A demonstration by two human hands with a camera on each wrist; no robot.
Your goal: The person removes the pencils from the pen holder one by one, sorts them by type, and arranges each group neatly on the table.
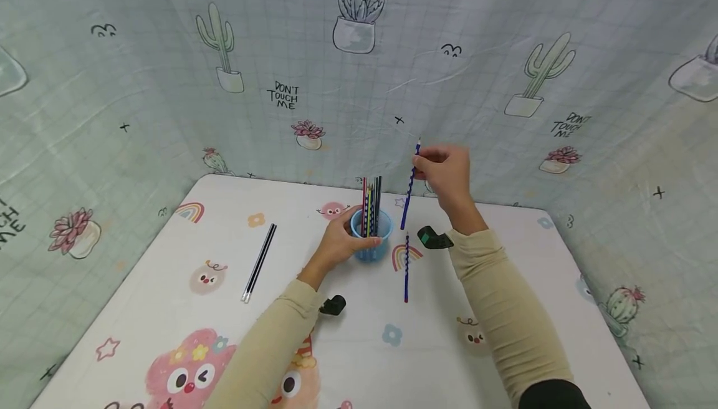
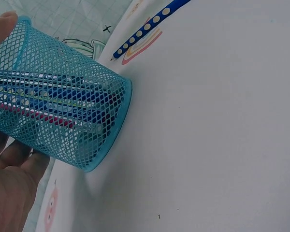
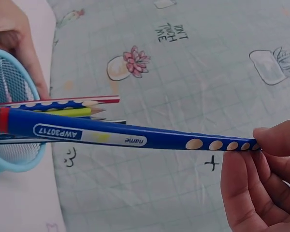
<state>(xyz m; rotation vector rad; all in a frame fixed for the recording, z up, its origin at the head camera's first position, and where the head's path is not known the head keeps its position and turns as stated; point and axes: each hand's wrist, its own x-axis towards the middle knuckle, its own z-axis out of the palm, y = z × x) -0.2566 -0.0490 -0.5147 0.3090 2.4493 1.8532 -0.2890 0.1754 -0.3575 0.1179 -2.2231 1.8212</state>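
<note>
My left hand grips a light blue mesh pencil cup around its side. Several pencils stand in the cup: red, yellow, dark and blue ones with dots. To the right of the cup, my right hand pinches a blue dotted pencil near its sharpened end. That pencil is held upright in the air, red-tipped end down. Another blue dotted pencil lies on the white table below it; its pointed end shows in the left wrist view.
Two dark pencils lie side by side on the table, left of the cup. A patterned cloth hangs behind the table and along both sides. Dark camera mounts sit at both wrists.
</note>
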